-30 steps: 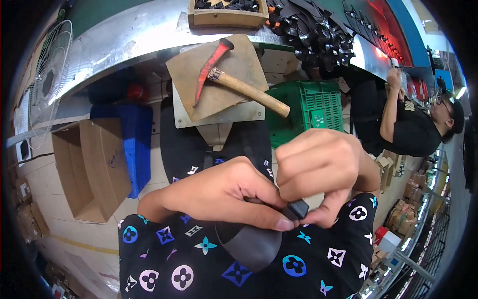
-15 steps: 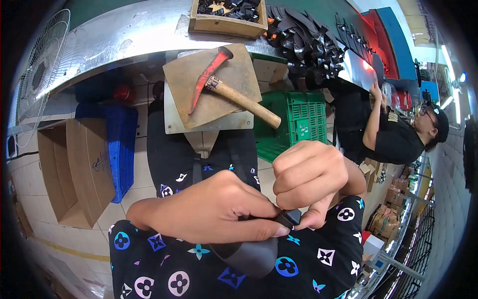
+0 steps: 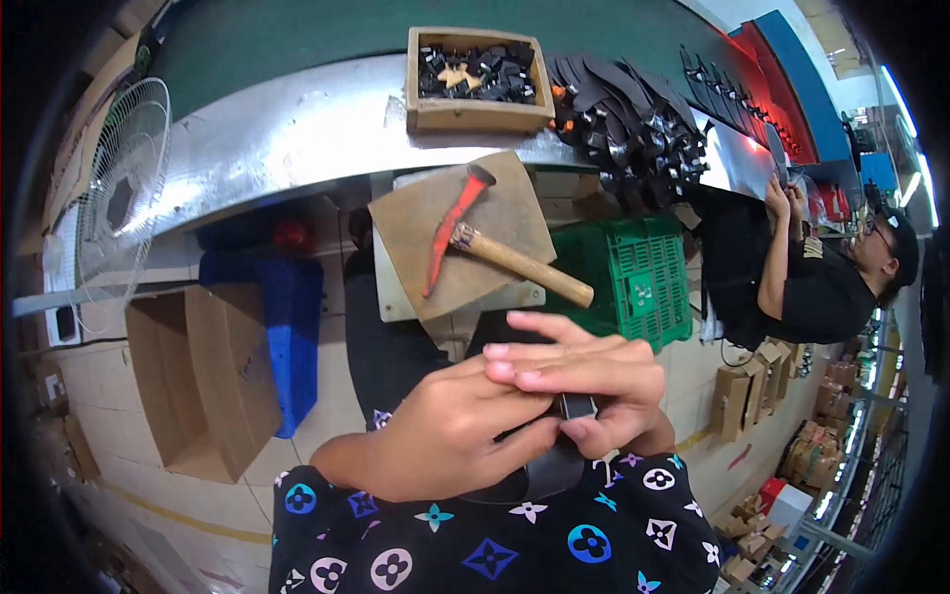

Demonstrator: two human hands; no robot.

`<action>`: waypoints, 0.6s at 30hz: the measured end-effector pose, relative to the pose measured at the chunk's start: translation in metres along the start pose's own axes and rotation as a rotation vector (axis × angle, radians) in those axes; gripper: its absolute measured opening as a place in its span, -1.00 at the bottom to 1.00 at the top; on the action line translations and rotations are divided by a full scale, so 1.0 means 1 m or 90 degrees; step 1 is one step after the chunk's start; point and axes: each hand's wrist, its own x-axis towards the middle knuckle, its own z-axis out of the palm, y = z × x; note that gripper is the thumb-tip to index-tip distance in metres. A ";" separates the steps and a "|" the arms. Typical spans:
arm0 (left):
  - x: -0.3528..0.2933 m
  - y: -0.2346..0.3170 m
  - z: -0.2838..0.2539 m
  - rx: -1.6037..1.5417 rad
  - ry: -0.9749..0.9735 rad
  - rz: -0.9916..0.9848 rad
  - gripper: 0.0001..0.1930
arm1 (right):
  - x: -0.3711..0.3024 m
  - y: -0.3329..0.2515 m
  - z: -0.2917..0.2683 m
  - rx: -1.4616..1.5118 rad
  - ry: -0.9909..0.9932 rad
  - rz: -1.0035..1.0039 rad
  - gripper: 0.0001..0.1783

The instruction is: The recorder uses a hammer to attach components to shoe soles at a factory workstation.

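A dark strap piece (image 3: 569, 408) sits pinched between both hands just above the person's lap, in front of the hammer (image 3: 485, 252) and nearer the body than it. Only a small dark end of the strap shows between the fingers; a broader dark part (image 3: 539, 475) hangs below the hands over the patterned clothing (image 3: 515, 544).

The left hand (image 3: 445, 436) wraps over it from the left, fingers together and clamped on the strap. The right hand (image 3: 584, 381) lies across the top, its fingers (image 3: 524, 361) stretched flat and close together, thumb pressed against the strap's end.

The hammer, red-headed with a wooden handle, lies on a brown board (image 3: 495, 213) just beyond the hands. Right of the hammer stands a green crate (image 3: 643, 282). Beyond the hammer, on the metal bench (image 3: 297, 129), a wooden box (image 3: 475, 74) holds small dark parts, and a row of dark straps (image 3: 633, 124) lies to its right. Left of the hammer are a blue bin (image 3: 292, 337), an open cardboard box (image 3: 198, 376) and a fan (image 3: 119, 203). Far right of it, another person (image 3: 802, 287) works at the bench.
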 end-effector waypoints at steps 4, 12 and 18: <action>0.001 -0.008 -0.003 -0.029 -0.065 -0.053 -0.81 | -0.007 0.013 0.008 0.020 0.080 0.011 -0.49; 0.005 -0.026 -0.006 0.020 0.002 -0.350 -0.84 | 0.008 0.051 0.012 0.018 0.126 0.107 -0.73; 0.016 -0.029 -0.073 0.324 0.410 -0.318 -0.81 | 0.024 0.057 -0.077 -0.207 0.273 0.250 -0.51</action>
